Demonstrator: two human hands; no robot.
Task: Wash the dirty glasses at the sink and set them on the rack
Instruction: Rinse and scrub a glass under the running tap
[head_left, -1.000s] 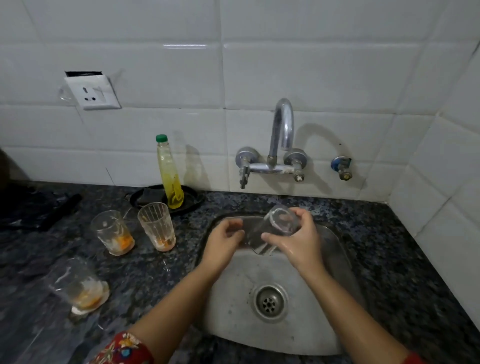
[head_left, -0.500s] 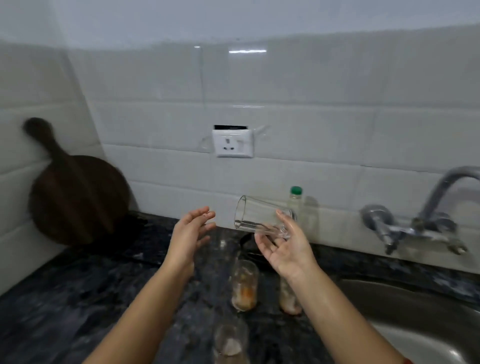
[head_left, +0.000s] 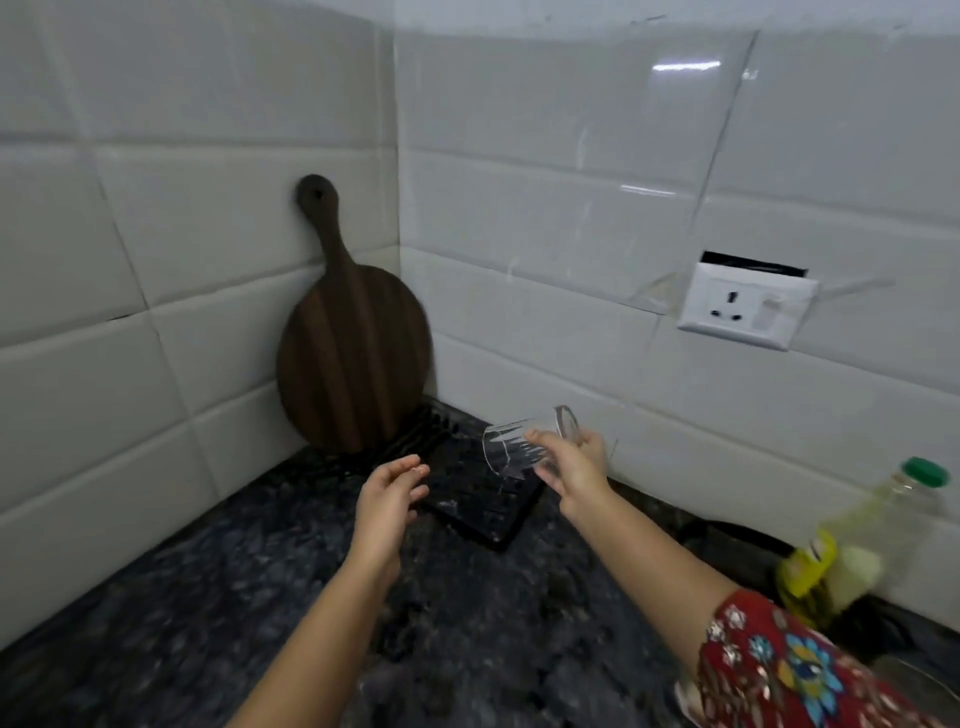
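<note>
The glass (head_left: 519, 444) has travelled left since half a second ago: then it was held up in front of the wall below the socket (head_left: 744, 306), and now it is low over the black rack (head_left: 485, 512) in the corner. The right hand (head_left: 571, 467) grips it round the base end, fingers curled over the top and thumb beneath. The glass lies tilted almost on its side, with the mouth pointing left and slightly down. It is clear and wet, and a thin thread of water seems to run from its lower rim toward the rack. As far as I can tell it is not touching the rack.

The left hand (head_left: 388, 496) hovers just beside the rack's near left edge. Its fingers are loosely bent and apart, and it holds nothing.

The rack lies flat on the dark speckled table (head_left: 208, 597). A round dark wooden board (head_left: 353, 358) with a handle stands at the rack's far end, leaning into the corner of the white tiled wall (head_left: 519, 208). Well to the right, a blurred bottle (head_left: 857, 551) of yellow liquid with a green cap stands against the wall. A red flowered sleeve (head_left: 789, 670) covers the right upper arm.
</note>
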